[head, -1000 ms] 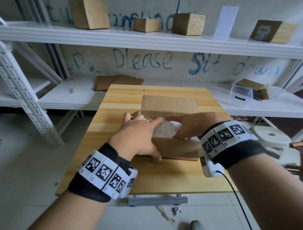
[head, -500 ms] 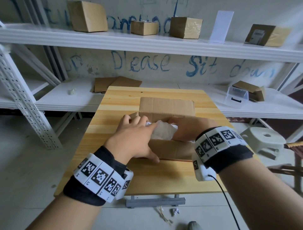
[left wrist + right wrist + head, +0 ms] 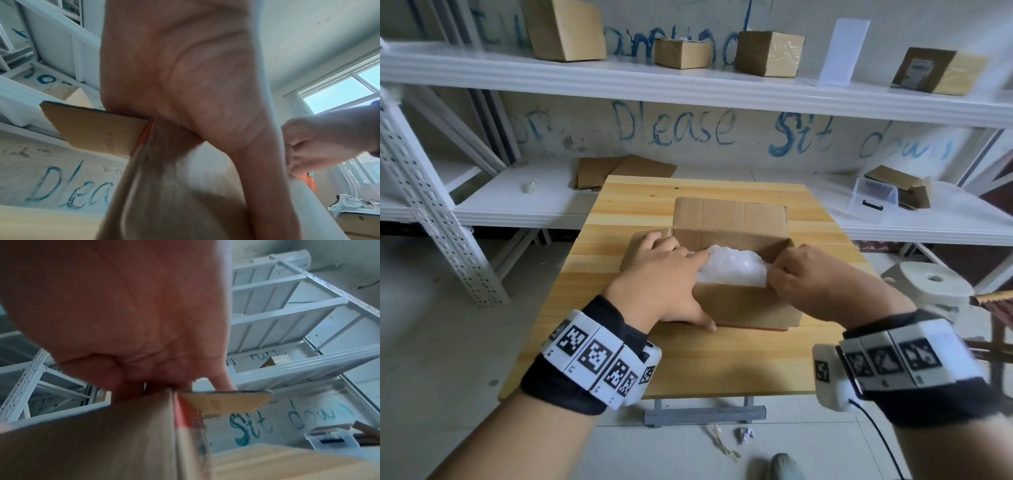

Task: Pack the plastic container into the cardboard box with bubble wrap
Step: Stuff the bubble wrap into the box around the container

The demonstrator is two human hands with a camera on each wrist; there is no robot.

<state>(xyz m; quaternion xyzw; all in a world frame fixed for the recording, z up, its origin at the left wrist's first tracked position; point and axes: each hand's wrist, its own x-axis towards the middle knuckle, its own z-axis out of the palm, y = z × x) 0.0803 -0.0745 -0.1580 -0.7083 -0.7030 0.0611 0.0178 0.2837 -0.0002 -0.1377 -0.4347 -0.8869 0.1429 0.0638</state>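
An open cardboard box [image 3: 743, 308] stands mid-table on the wooden table [image 3: 722, 363], its back flap [image 3: 729, 216] upright. A white bubble wrap bundle [image 3: 732, 269] lies inside; no container shows through it. My left hand [image 3: 664, 277] rests over the box's left front corner, fingers straight across the left flap [image 3: 92, 126] onto the wrap, thumb down the front wall. My right hand [image 3: 811, 281] has curled fingers gripping the box's right front corner at the right flap [image 3: 226, 402]. In the wrist views, each palm [image 3: 195, 81] [image 3: 123, 313] sits close above the box wall [image 3: 102, 443].
White metal shelving runs behind the table, with several cardboard boxes [image 3: 565, 31] on the upper shelf. The lower shelf holds flat cardboard [image 3: 626, 171] and a clear plastic container [image 3: 873, 197]. A white stool [image 3: 935, 284] stands right of the table. Scraps lie on the floor.
My right hand has drawn back off the bubble wrap to the box's right front corner, so more of the bundle shows. The left hand has stayed at the left corner.
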